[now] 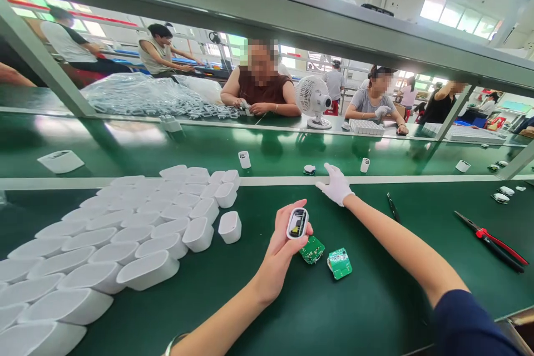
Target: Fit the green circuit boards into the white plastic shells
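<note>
A big batch of white plastic shells [125, 239] lies in rows on the left of the green table [258, 311], open ends facing right, with one shell [230, 226] standing a little apart from the rest. Right of it, the left hand [283, 239] is raised off the table, bare, its fingers closed around a small white case [297, 223] whose open end shows dark parts inside. Just beneath that hand two green circuit boards [326, 256] lie flat on the table, close together. Further right and farther back, the right hand [335, 184], in a white glove, reaches out to the pale strip at the table's far edge, fingers spread and holding nothing; a small dark-and-white part [309, 169] sits on the belt [267, 150] just beyond it. Right of the arm lies a pair of black tweezers [392, 206], and near the right edge a red-handled pair of pliers [492, 241]. Across the belt, other people sit working beside a small white fan [314, 101].
</note>
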`<action>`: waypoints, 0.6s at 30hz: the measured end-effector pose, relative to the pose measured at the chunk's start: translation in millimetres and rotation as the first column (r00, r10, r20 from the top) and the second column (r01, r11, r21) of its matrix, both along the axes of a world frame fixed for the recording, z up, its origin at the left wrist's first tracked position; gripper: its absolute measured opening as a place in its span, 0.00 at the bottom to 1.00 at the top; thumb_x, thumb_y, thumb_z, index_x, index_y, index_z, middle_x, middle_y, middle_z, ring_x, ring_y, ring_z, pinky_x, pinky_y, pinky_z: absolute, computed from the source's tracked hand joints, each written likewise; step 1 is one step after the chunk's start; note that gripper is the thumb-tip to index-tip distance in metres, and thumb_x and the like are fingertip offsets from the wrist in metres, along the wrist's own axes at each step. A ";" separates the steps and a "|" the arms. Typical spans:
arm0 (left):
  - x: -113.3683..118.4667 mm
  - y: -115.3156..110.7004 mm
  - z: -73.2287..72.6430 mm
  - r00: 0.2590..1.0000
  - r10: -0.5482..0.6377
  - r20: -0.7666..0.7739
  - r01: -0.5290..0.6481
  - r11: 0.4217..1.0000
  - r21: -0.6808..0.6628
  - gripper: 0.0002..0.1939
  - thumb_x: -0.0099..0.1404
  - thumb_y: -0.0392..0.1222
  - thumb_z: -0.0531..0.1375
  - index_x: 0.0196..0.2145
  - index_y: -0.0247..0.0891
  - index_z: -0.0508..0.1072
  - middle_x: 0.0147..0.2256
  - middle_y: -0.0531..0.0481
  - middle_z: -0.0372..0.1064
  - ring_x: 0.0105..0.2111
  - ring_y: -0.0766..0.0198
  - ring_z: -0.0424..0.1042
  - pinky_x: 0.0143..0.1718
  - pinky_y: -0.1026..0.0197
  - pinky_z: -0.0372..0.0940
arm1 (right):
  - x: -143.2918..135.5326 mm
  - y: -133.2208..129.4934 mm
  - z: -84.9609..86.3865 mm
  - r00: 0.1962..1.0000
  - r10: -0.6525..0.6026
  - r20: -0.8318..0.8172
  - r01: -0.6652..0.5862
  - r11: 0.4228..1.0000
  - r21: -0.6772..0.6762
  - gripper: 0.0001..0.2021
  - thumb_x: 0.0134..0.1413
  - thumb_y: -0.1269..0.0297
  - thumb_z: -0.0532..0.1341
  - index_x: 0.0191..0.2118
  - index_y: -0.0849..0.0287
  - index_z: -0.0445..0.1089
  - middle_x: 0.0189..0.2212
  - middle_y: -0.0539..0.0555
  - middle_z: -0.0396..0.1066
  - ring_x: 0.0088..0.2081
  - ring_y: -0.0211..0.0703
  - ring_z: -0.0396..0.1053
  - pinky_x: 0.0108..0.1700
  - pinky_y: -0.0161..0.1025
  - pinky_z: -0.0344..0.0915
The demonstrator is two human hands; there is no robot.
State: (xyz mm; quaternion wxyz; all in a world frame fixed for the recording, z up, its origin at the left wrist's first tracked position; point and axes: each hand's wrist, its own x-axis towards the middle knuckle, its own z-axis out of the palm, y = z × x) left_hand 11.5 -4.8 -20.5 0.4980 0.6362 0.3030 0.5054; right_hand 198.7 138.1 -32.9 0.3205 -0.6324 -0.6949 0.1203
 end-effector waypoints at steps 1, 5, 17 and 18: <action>-1.2 0.8 0.0 0.998 -0.028 0.053 0.031 0.998 -0.053 0.22 0.64 0.45 0.47 0.55 0.39 0.56 0.35 0.47 0.61 0.31 0.63 0.64 0.35 0.56 0.64 | -8.4 14.4 0.7 1.000 -0.009 0.002 0.009 1.000 -0.017 0.35 0.45 0.59 0.64 0.60 0.59 0.55 0.59 0.61 0.54 0.61 0.52 0.50 0.61 0.48 0.48; -1.2 1.3 0.9 0.986 -0.040 0.160 0.076 0.971 -0.226 0.23 0.64 0.49 0.50 0.54 0.38 0.59 0.31 0.50 0.63 0.30 0.64 0.60 0.36 0.56 0.60 | -44.8 49.5 7.6 1.000 0.002 -0.023 -0.004 0.996 -0.084 0.37 0.45 0.58 0.64 0.61 0.60 0.53 0.52 0.61 0.65 0.54 0.53 0.60 0.55 0.47 0.57; 1.8 5.2 -2.1 0.990 0.013 0.142 0.027 0.961 -0.276 0.31 0.62 0.49 0.56 0.61 0.45 0.53 0.56 0.44 0.59 0.35 0.65 0.67 0.41 0.57 0.65 | -13.9 -58.0 38.2 0.923 0.267 -0.276 -0.309 0.943 -0.123 0.19 0.50 0.60 0.61 0.48 0.61 0.70 0.47 0.56 0.71 0.47 0.43 0.68 0.50 0.39 0.64; 1.7 4.8 -3.2 0.992 -0.017 0.123 0.049 0.965 -0.257 0.32 0.62 0.49 0.56 0.62 0.47 0.52 0.57 0.44 0.58 0.36 0.64 0.67 0.41 0.57 0.65 | -7.1 -78.2 41.3 0.896 0.288 -0.338 -0.339 0.936 -0.100 0.20 0.53 0.59 0.58 0.51 0.61 0.67 0.49 0.57 0.69 0.48 0.42 0.67 0.51 0.39 0.64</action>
